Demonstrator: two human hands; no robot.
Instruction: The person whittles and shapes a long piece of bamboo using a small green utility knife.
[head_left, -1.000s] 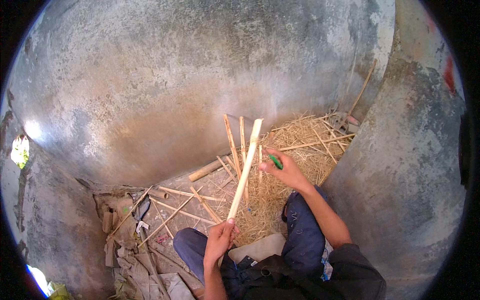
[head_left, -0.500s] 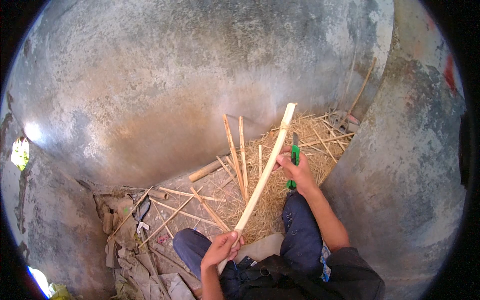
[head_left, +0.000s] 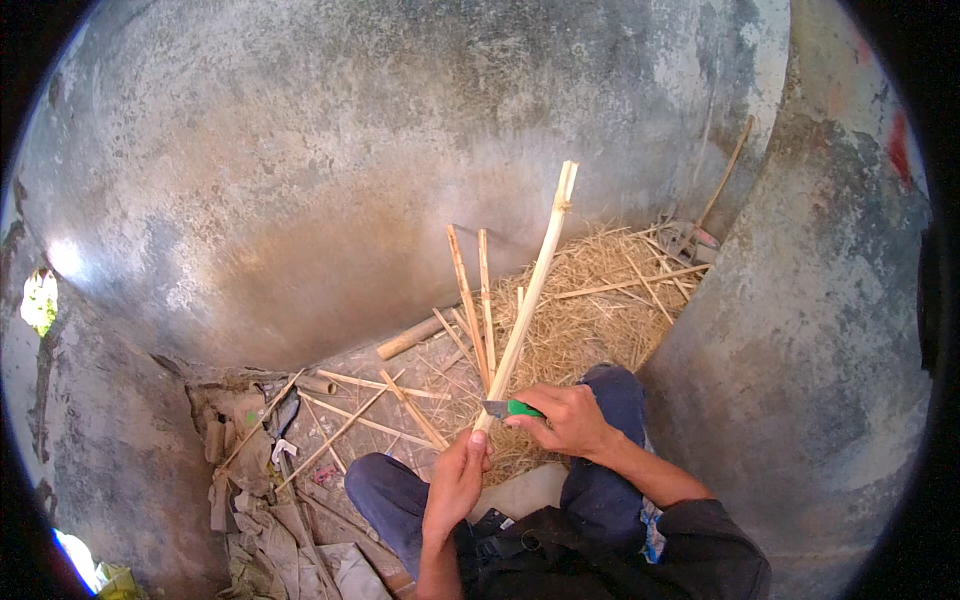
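Observation:
A long pale bamboo strip point(head_left: 537, 277) rises from between my knees and leans a little right toward the wall, with a knotty node near its top. My left hand point(head_left: 459, 478) is closed around its lower end, thumb lying along it. In my closed right hand point(head_left: 568, 420) is a green utility knife point(head_left: 522, 408). Its grey blade points left and lies across the strip just above my left hand. The fingers cover most of the knife's handle. Whether the edge bites into the bamboo is too small to tell.
A heap of thin shavings point(head_left: 590, 295) covers the floor ahead. Two bamboo strips point(head_left: 466, 300) lean upright against the concrete wall point(head_left: 340, 160), near a bamboo pole point(head_left: 410, 340). More strips point(head_left: 352, 432) lie crossed at left, beside crumpled sacking point(head_left: 265, 540). Another wall point(head_left: 800, 330) stands close on the right.
My right hand has let go of the strip's upper part and come down, turning the knife sideways onto its lower part. The strip stands more upright, and my left hand has shifted slightly.

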